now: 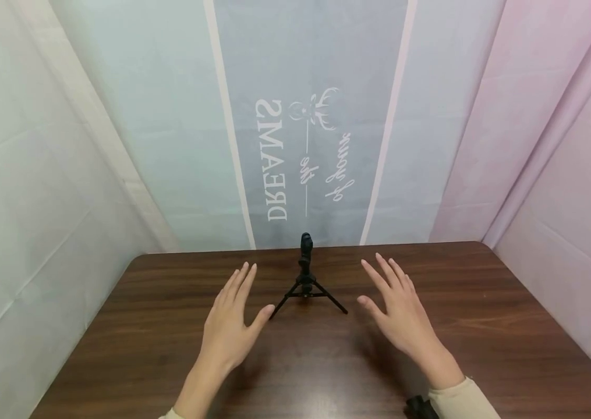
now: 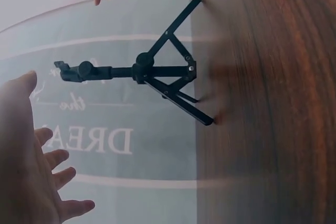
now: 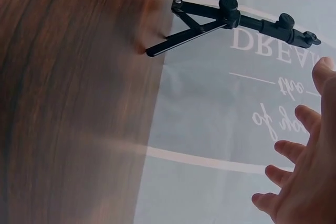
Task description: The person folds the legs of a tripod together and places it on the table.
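Note:
A small black tripod (image 1: 305, 279) stands upright with its legs spread near the back of the brown wooden table (image 1: 305, 361). My left hand (image 1: 229, 326) is held to its left, fingers extended and thumb apart, touching nothing. On the other side, my right hand (image 1: 400, 314) hovers over the tabletop with fingers spread, also holding nothing. The left wrist view shows the tripod (image 2: 142, 72) beyond the left hand (image 2: 31, 150), with a gap between them. In the right wrist view, the tripod (image 3: 226, 14) is apart from the right hand (image 3: 310, 156).
A dark object (image 1: 421, 407), partly cut off, lies by the right sleeve (image 1: 463, 401) at the front. Behind the table hangs a grey-blue curtain (image 1: 316, 58) with mirrored lettering. Pale cloth walls (image 1: 22, 203) close in both sides.

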Available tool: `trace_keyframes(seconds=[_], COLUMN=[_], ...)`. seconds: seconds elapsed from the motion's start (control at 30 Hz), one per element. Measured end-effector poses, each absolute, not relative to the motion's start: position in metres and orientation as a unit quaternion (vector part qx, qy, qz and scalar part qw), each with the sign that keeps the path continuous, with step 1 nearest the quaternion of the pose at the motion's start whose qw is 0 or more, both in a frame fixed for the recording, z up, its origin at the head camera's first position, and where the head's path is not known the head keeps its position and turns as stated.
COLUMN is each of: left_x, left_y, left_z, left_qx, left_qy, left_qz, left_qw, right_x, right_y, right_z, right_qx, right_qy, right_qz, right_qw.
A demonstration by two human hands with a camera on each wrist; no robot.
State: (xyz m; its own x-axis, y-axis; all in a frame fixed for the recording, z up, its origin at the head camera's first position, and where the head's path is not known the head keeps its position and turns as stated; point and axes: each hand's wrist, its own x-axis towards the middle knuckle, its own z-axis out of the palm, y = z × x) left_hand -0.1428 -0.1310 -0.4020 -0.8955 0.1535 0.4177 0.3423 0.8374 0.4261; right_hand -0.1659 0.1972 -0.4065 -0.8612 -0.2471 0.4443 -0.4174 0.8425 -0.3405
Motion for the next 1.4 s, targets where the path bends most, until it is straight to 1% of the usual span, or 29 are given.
trace_keyframes(seconds=[0.23, 0.47, 0.63, 0.8, 1.0, 1.17, 1.4], left_x=[-0.150, -0.160, -0.164, -0.167, -0.174, -0.181, -0.193], left_y=[-0.128, -0.124, -0.119, -0.115, -0.115, -0.116, -0.115], left_z=[-0.399, -0.392, -0.389, -0.389, -0.389, -0.389, -0.389], left_qx=[-0.146, -0.158, -0.171, -0.188, -0.220, -0.236, -0.240], left_qy=[-0.927, -0.912, -0.904, -0.900, -0.885, -0.872, -0.863], left_qz=[-0.288, -0.329, -0.346, -0.343, -0.364, -0.390, -0.423], left_qw=[0.191, 0.189, 0.184, 0.190, 0.192, 0.179, 0.134], right_x=[-0.170, -0.176, -0.177, -0.177, -0.178, -0.179, -0.181], right_y=[0.198, 0.196, 0.196, 0.198, 0.200, 0.202, 0.205], right_z=[-0.406, -0.404, -0.404, -0.406, -0.410, -0.415, -0.422], right_qx=[0.179, 0.181, 0.191, 0.206, 0.223, 0.242, 0.258], right_qy=[-0.936, -0.929, -0.921, -0.913, -0.910, -0.907, -0.901], right_qz=[0.219, 0.249, 0.276, 0.304, 0.306, 0.306, 0.319], right_qw=[0.208, 0.206, 0.198, 0.180, 0.168, 0.161, 0.141])
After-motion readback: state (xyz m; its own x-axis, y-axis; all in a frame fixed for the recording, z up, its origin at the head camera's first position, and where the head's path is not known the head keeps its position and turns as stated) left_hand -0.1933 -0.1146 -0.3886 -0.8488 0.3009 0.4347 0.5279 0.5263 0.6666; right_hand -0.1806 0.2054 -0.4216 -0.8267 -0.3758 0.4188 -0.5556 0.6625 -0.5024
